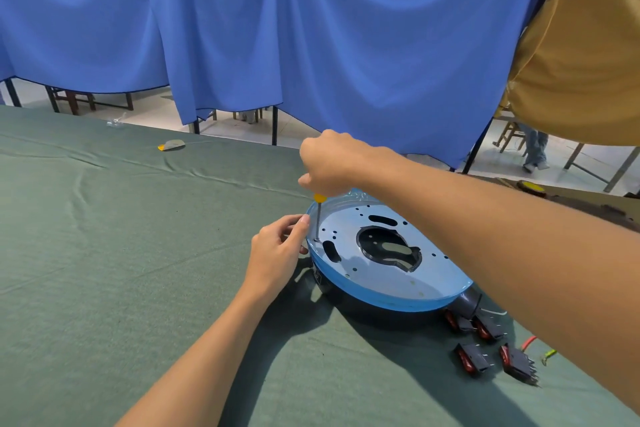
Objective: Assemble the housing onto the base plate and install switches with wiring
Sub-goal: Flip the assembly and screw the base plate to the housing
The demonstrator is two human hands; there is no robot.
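Note:
A round clear-blue base plate (381,274) with several holes and a large central cutout lies on top of a black housing (367,305). My right hand (332,163) is shut on a screwdriver (317,218) with a yellow handle, held upright with its tip in a hole at the plate's left edge. My left hand (277,250) touches the plate's left rim, fingertips beside the screwdriver shaft. Several black rocker switches with red buttons (485,343) lie on the cloth to the right of the housing, beside red, white and green wires (533,345).
The table wears a green cloth (121,253). A small yellow and grey piece (171,146) and a clear plastic scrap (116,121) lie near the far edge. Blue curtains (311,38) hang behind. A yellow tape roll (530,186) sits at right. A person's legs show far right.

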